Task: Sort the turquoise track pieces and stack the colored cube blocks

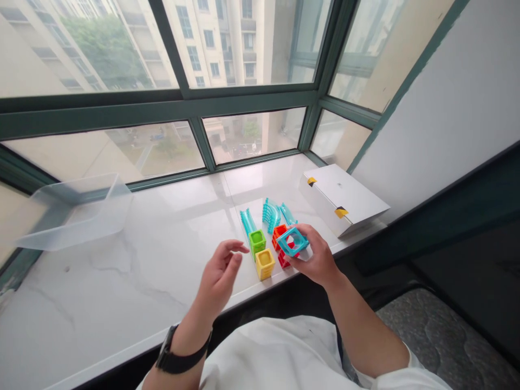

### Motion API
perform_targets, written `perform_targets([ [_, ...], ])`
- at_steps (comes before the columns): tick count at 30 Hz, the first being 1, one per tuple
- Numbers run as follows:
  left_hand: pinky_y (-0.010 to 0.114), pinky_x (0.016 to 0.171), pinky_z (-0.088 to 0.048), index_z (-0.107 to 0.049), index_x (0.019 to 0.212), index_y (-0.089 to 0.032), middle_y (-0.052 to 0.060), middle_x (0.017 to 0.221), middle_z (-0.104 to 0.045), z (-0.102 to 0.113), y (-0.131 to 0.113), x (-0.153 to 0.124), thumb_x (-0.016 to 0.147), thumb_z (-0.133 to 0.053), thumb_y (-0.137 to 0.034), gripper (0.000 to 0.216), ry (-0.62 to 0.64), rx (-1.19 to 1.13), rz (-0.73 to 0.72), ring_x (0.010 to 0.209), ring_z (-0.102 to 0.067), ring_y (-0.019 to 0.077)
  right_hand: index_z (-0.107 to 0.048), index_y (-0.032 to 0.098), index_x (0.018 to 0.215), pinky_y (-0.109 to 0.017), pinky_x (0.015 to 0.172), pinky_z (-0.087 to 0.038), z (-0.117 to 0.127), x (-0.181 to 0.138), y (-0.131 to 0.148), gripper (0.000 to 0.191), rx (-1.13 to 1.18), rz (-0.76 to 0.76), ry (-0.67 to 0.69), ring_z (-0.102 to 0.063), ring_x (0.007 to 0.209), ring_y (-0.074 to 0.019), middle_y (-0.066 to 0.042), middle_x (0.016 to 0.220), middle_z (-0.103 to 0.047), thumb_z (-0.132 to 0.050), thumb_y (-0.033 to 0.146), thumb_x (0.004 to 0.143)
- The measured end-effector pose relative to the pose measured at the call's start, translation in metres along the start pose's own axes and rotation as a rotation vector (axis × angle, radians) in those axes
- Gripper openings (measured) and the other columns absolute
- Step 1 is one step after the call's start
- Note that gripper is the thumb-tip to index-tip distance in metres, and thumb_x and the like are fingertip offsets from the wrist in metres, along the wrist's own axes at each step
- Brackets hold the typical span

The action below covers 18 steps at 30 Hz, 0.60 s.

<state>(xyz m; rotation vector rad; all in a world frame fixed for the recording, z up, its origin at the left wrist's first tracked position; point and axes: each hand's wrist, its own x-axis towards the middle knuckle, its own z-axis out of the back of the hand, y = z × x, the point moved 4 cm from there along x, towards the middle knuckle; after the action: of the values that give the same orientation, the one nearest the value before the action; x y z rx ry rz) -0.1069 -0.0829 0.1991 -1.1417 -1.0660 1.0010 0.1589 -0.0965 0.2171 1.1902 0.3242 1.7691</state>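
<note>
My right hand [317, 257] grips a blue see-through block [292, 242] with a round opening, lifted over the sill. Partly behind it are an orange-red block [279, 236] and a red block [283, 260]. My left hand [221, 273] hovers left of the blocks, fingers apart and slightly curled, holding nothing. Near its fingertips stand a green block [257, 244] and a yellow block [265, 264]. Farther back lie a straight turquoise track piece [247, 221], a curved turquoise track piece [271, 214] and another turquoise piece [288, 213], partly hidden by my right hand.
A clear plastic bin [77, 211] stands on the white marble sill [162, 238] at the far left. To the right, a white box [345, 197] with yellow-black tape sits against the wall. Windows line the back. The sill's front edge runs close to my body.
</note>
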Motion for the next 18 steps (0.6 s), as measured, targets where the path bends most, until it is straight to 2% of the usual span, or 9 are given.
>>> perform_targets([
  [3, 0.029, 0.071, -0.050, -0.062, 0.120, -0.023, 0.007, 0.110, -0.073, 0.038, 0.039, 0.007, 0.102, -0.054, -0.056, 0.038, -0.165, 0.133, 0.093, 0.074, -0.058, 0.0151, -0.058, 0.025, 0.138, -0.046, 0.102, -0.058, 0.015, -0.006, -0.027, 0.059, -0.072, -0.115, -0.064, -0.068, 0.118, -0.0303, -0.011, 0.132, -0.068, -0.080, 0.038, 0.086],
  [5, 0.036, 0.082, -0.054, -0.064, 0.119, -0.023, 0.008, 0.112, -0.073, 0.055, 0.075, 0.008, 0.101, -0.051, -0.059, 0.042, -0.174, 0.310, 0.169, 0.091, -0.066, 0.0216, -0.059, 0.024, 0.136, -0.047, 0.104, -0.057, 0.023, -0.011, -0.045, 0.056, -0.118, -0.164, -0.099, -0.068, 0.119, -0.0307, -0.011, 0.132, -0.068, -0.079, 0.039, 0.086],
  [7, 0.046, 0.095, -0.055, -0.066, 0.115, -0.022, 0.010, 0.117, -0.073, 0.063, 0.114, 0.004, 0.098, -0.051, -0.059, 0.043, -0.138, 0.493, 0.214, 0.108, -0.068, 0.0285, -0.060, 0.024, 0.135, -0.048, 0.105, -0.056, 0.027, -0.017, -0.061, 0.054, -0.160, -0.202, -0.125, -0.067, 0.121, -0.0313, -0.012, 0.131, -0.069, -0.077, 0.040, 0.086],
  [9, 0.053, 0.108, -0.050, -0.065, 0.118, -0.021, 0.013, 0.125, -0.070, 0.065, 0.147, -0.004, 0.096, -0.050, -0.054, 0.043, -0.149, 0.632, 0.171, 0.122, -0.064, 0.0321, -0.059, 0.023, 0.137, -0.050, 0.106, -0.056, 0.028, -0.023, -0.076, 0.055, -0.190, -0.235, -0.134, -0.067, 0.122, -0.0319, -0.012, 0.132, -0.069, -0.075, 0.041, 0.087],
  [11, 0.056, 0.112, -0.048, -0.064, 0.122, -0.019, 0.015, 0.126, -0.068, 0.062, 0.173, -0.013, 0.096, -0.049, -0.050, 0.043, -0.171, 0.733, 0.105, 0.125, -0.063, 0.0334, -0.059, 0.023, 0.138, -0.052, 0.106, -0.055, 0.026, -0.029, -0.091, 0.056, -0.206, -0.264, -0.134, -0.067, 0.122, -0.0320, -0.013, 0.132, -0.069, -0.074, 0.042, 0.088],
  [14, 0.055, 0.118, -0.043, -0.064, 0.124, -0.017, 0.017, 0.135, -0.063, 0.054, 0.192, -0.024, 0.098, -0.048, -0.044, 0.041, -0.171, 0.867, -0.021, 0.132, -0.057, 0.0349, -0.060, 0.022, 0.139, -0.051, 0.104, -0.057, 0.021, -0.038, -0.109, 0.057, -0.213, -0.294, -0.128, -0.067, 0.120, -0.0314, -0.014, 0.131, -0.069, -0.074, 0.045, 0.089],
  [18, 0.054, 0.117, -0.043, -0.065, 0.125, -0.019, 0.016, 0.135, -0.061, 0.051, 0.194, -0.026, 0.099, -0.048, -0.039, 0.037, -0.160, 0.947, -0.067, 0.131, -0.056, 0.0345, -0.062, 0.020, 0.139, -0.051, 0.098, -0.060, 0.012, -0.047, -0.126, 0.060, -0.216, -0.308, -0.121, -0.068, 0.118, -0.0312, -0.016, 0.130, -0.069, -0.073, 0.051, 0.090],
])
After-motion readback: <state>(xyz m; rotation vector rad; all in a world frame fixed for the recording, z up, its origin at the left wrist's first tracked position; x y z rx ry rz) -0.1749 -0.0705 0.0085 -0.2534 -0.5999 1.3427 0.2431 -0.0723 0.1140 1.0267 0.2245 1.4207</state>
